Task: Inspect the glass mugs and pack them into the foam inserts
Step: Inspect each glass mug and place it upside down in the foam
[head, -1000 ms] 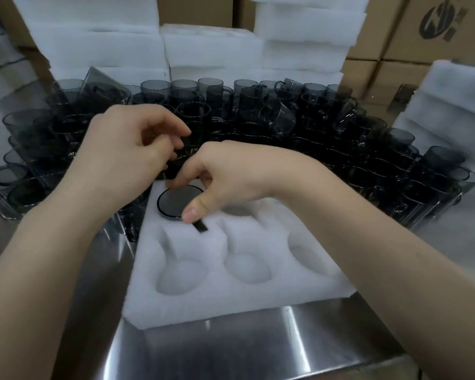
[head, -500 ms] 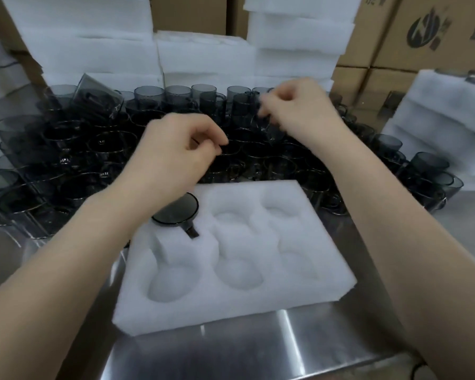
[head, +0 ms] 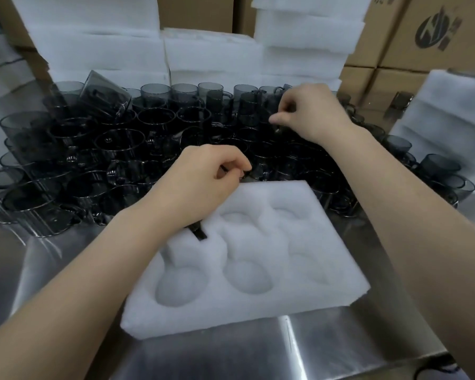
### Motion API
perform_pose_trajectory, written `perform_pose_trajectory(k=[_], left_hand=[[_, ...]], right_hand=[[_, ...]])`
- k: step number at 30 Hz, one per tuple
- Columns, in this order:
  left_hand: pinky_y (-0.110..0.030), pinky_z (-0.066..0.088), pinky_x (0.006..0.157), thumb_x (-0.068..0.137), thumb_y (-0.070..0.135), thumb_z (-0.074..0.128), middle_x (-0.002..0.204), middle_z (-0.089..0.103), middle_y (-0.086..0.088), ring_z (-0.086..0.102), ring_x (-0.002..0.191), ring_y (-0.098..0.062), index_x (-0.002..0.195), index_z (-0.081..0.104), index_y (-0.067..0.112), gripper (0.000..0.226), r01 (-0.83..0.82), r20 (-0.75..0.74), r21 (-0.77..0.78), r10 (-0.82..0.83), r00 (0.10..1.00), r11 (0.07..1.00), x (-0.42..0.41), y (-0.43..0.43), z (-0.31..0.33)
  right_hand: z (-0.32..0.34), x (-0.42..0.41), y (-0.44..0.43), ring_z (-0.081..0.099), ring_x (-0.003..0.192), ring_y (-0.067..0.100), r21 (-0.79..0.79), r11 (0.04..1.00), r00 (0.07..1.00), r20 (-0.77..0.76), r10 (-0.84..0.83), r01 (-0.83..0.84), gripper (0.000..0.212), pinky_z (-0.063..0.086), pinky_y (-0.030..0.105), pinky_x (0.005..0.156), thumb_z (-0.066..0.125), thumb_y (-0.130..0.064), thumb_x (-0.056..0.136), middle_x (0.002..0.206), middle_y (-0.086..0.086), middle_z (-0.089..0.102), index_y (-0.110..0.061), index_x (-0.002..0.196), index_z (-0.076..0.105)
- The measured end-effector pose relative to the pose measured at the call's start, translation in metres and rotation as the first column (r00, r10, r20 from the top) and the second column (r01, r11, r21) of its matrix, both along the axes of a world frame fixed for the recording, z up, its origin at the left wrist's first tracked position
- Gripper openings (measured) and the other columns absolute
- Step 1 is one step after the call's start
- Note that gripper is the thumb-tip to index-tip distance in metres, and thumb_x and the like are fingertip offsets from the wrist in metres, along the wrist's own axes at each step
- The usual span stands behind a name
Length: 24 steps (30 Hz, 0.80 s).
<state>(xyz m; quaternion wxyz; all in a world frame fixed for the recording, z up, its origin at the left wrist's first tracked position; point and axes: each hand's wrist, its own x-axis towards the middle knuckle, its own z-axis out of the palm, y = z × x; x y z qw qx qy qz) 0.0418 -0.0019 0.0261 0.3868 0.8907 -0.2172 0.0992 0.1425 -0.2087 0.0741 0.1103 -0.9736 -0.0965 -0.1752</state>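
Observation:
A white foam insert (head: 327, 270) with several round pockets lies on the steel table. A dark glass mug sits in its far-left pocket, mostly hidden under my left wrist; only its handle (head: 200, 233) shows. Behind the insert stands a dense crowd of smoky glass mugs (head: 121, 144). My left hand (head: 203, 185) hovers at the insert's far edge, its thumb and forefinger pinching a dark mug handle at the front of the crowd. My right hand (head: 310, 113) reaches deeper, fingers curled down around a mug handle in the back rows.
Stacks of white foam sheets (head: 214, 56) rise behind the mugs, and another stack (head: 450, 111) stands at the right. Cardboard boxes (head: 428, 31) fill the background. One mug (head: 104, 97) lies tilted on top of the back-left mugs. The steel table (head: 231, 352) runs toward me.
My right hand left the mug in the insert and reached to the back rows of mugs. My left hand moved right and down to the mugs at the insert's far edge.

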Motion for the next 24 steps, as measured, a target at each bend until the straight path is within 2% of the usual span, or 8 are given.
perform_pose_trajectory(k=[3,6,8,11,16,18,20,24], left_hand=[[-0.006,0.047,0.074,0.089,0.008,0.062,0.122,0.06,0.009,0.063,0.078,0.0,0.129,0.058,0.025,0.043,-0.066,0.058,-0.151,0.075,0.995,0.986,0.002,0.0,0.002],[-0.026,0.054,0.088,0.081,0.022,0.076,0.143,0.042,0.011,0.063,0.105,-0.004,0.145,0.036,0.028,0.076,-0.03,-0.011,-0.345,0.027,1.0,0.938,0.004,0.001,0.005],[-0.029,0.053,0.092,0.071,0.032,0.077,0.134,0.048,0.016,0.059,0.112,-0.002,0.137,0.037,0.033,0.078,0.003,-0.013,-0.411,-0.009,1.0,0.912,0.002,0.002,0.006],[-0.018,0.05,0.087,0.067,0.038,0.078,0.112,0.06,0.017,0.059,0.102,0.006,0.122,0.051,0.032,0.062,-0.068,0.044,-0.407,0.094,0.995,0.911,0.001,0.004,0.006],[-0.035,0.052,0.096,0.073,0.023,0.084,0.11,0.069,0.007,0.065,0.104,-0.008,0.121,0.062,0.023,0.053,-0.06,0.033,-0.418,0.081,0.996,0.906,0.005,0.009,0.006],[-0.033,0.051,0.097,0.072,0.017,0.086,0.109,0.07,0.006,0.065,0.103,-0.007,0.122,0.063,0.019,0.055,-0.038,0.036,-0.406,0.057,0.998,0.913,0.005,0.01,0.006],[-0.029,0.049,0.099,0.069,0.017,0.087,0.112,0.069,0.008,0.064,0.107,-0.006,0.126,0.062,0.02,0.063,-0.053,0.058,-0.354,0.079,0.995,0.934,0.005,0.01,0.004],[-0.005,0.036,0.097,0.064,0.026,0.089,0.119,0.064,0.017,0.057,0.114,0.003,0.133,0.057,0.029,0.076,-0.106,0.142,-0.219,0.139,0.98,0.97,0.003,0.007,0.003]], right_hand=[[0.01,-0.024,0.005,0.055,0.069,0.008,0.384,0.919,0.99,0.134,0.043,-0.092,0.028,0.045,0.025,0.066,0.072,-0.041,0.084,0.077,-0.002,0.066,-0.013,0.08,0.068],[0.01,-0.058,0.029,0.064,0.068,0.012,0.745,0.625,0.952,0.047,0.301,-0.234,0.028,0.061,0.036,0.071,0.073,-0.033,0.086,0.077,0.009,0.07,-0.006,0.084,0.068],[0.001,-0.072,0.044,0.067,0.068,0.018,0.805,0.533,0.904,0.009,0.426,-0.26,0.023,0.061,0.037,0.066,0.074,-0.025,0.086,0.084,0.017,0.071,-0.006,0.095,0.065],[-0.014,-0.078,0.054,0.07,0.081,0.022,0.886,0.415,0.81,-0.083,0.58,-0.206,0.046,0.06,0.037,0.071,0.073,-0.018,0.087,0.105,0.028,0.064,-0.011,0.129,0.054],[-0.027,-0.073,0.048,0.065,0.098,0.027,0.946,0.255,0.655,-0.065,0.753,-0.2,0.04,0.057,0.036,0.075,0.06,-0.017,0.092,0.12,0.021,0.063,-0.012,0.131,0.056],[-0.029,-0.072,0.047,0.066,0.09,0.024,0.953,0.246,0.669,-0.066,0.74,-0.178,0.037,0.058,0.034,0.07,0.063,-0.019,0.088,0.113,0.011,0.067,-0.014,0.125,0.06],[-0.03,-0.073,0.048,0.067,0.075,0.019,0.937,0.308,0.736,-0.092,0.671,-0.164,0.031,0.058,0.031,0.06,0.07,-0.023,0.081,0.096,0.005,0.07,-0.016,0.11,0.064],[-0.033,-0.074,0.053,0.06,0.056,0.015,0.912,0.381,0.83,-0.094,0.55,-0.149,0.025,0.05,0.026,0.044,0.075,-0.031,0.081,0.076,0.0,0.066,-0.016,0.09,0.057]])
